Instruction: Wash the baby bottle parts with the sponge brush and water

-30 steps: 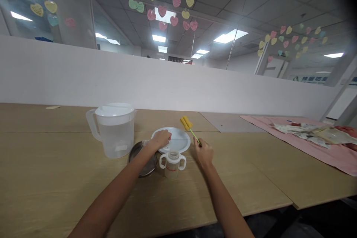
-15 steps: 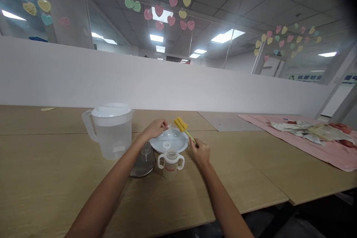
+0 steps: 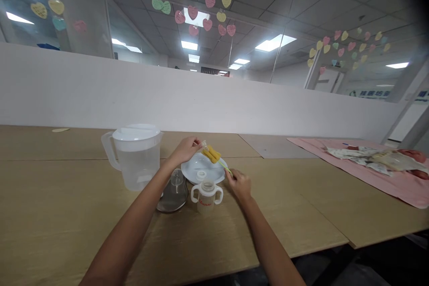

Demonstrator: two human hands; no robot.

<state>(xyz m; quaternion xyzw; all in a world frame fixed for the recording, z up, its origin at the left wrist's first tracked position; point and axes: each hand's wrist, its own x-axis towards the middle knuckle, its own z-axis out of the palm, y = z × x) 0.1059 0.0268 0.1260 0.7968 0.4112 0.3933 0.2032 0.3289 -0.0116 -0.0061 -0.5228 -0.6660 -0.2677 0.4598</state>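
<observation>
My left hand (image 3: 186, 149) pinches a small clear piece that looks like a bottle teat (image 3: 204, 144), above a white bowl (image 3: 188, 173). In my right hand (image 3: 240, 184) is the thin green handle of a yellow sponge brush (image 3: 211, 154), its head against the teat's opening; how far it goes in I cannot tell. Below, an uncapped baby bottle (image 3: 205, 200) with two white handles stands upright on the table. A white bottle ring (image 3: 201, 174) shows at the bowl's near side. Left of the bottle, a clear cap (image 3: 176, 178) sits on a dark round base (image 3: 171, 204).
A lidded clear pitcher (image 3: 140, 163) of water stands on the left of the wooden table (image 3: 83, 214). On the right, a pink cloth (image 3: 345, 165) bears a baby doll (image 3: 414, 156) and patterned fabric. A white wall (image 3: 201, 103) with glass above borders the table's back.
The sponge brush has moved left and slightly down, bringing its yellow head to the teat in my left hand. The bottle, bowl and pitcher stay in place.
</observation>
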